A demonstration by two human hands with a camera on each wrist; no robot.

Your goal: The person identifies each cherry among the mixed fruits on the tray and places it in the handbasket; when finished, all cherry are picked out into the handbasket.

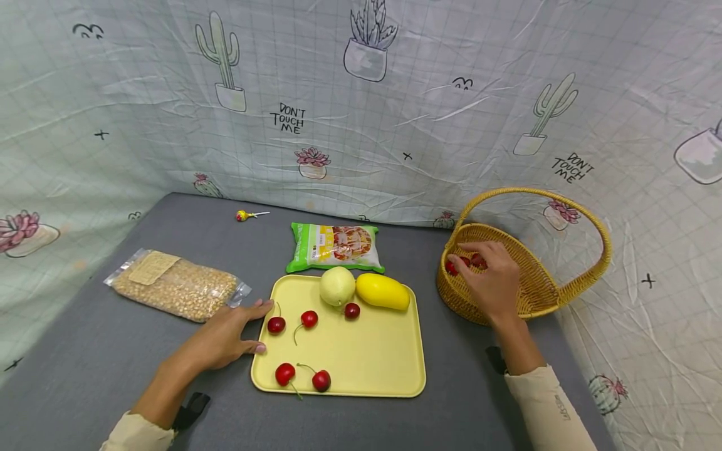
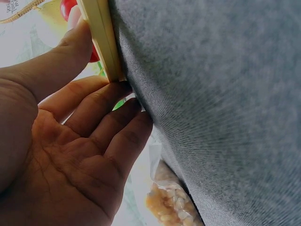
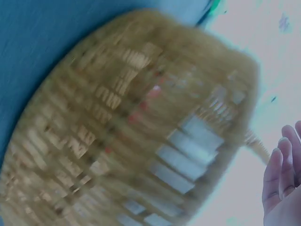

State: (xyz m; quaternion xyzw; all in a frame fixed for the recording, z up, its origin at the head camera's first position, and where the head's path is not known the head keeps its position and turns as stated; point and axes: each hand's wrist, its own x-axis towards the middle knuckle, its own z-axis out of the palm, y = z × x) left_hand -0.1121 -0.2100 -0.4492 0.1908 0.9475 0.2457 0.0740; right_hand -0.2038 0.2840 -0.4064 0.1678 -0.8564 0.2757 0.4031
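My left hand point(image 1: 222, 335) rests against the left edge of a yellow tray point(image 1: 366, 357), thumb and fingertips touching its rim point(image 2: 106, 42). On the tray lie several red cherries point(image 1: 321, 380), a pale round fruit point(image 1: 337, 286) and a yellow oblong fruit point(image 1: 383, 292). Over a woven basket point(image 1: 533, 275) hovers my right hand point(image 1: 493, 279), thumb and fingers apart with nothing seen between them. Red cherries point(image 1: 452, 267) sit inside the basket below that hand, which partly hides them. In the right wrist view the fingers point(image 3: 273, 176) show at the right edge, and the basket point(image 3: 61, 136) is blurred.
A clear bag of corn kernels point(image 1: 177, 288) lies left of the tray. Behind the tray is a green and white food packet point(image 1: 336, 247). A lollipop point(image 1: 242, 215) lies near the back edge. The basket's tall handle point(image 1: 602, 238) arches above it; patterned cloth point(image 1: 361, 125) hangs behind.
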